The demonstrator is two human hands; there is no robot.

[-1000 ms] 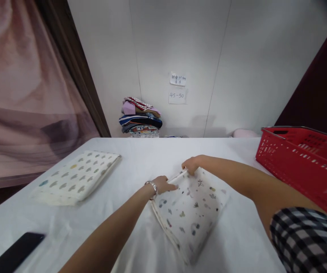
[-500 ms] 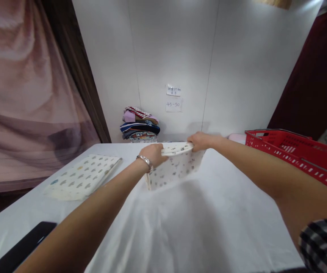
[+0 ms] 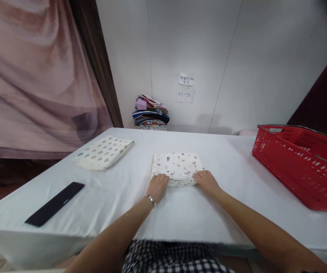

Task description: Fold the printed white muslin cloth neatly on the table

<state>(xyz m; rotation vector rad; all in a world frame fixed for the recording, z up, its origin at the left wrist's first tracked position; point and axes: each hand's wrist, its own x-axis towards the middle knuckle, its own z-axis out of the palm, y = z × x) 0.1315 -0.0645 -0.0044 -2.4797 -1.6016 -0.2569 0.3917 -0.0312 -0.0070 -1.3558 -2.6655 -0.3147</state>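
A folded white cloth (image 3: 177, 165) with small dark printed figures lies flat in the middle of the white-covered table (image 3: 226, 223). At its near left corner is my left hand (image 3: 157, 187), wearing a silver bracelet (image 3: 151, 200), with its fingers closed over the edge. My right hand (image 3: 207, 182) holds the near right corner in the same way, fingertips on top. The thumbs are hidden from view. Along the near edge the cloth's stacked layers show between both hands.
Another folded cloth (image 3: 103, 151) with grey cloud-like prints lies at left. Nearer is a flat black object (image 3: 55, 204). A red plastic basket (image 3: 296, 167) stands at right. Behind the table rises a stack of folded fabrics (image 3: 151, 113) near the wall, under paper notes (image 3: 185, 94).
The cloth was held tilted up off the table farther away; now it lies flat and closer to me. Both hands have come nearer with it. My view has shifted, showing more of the table.
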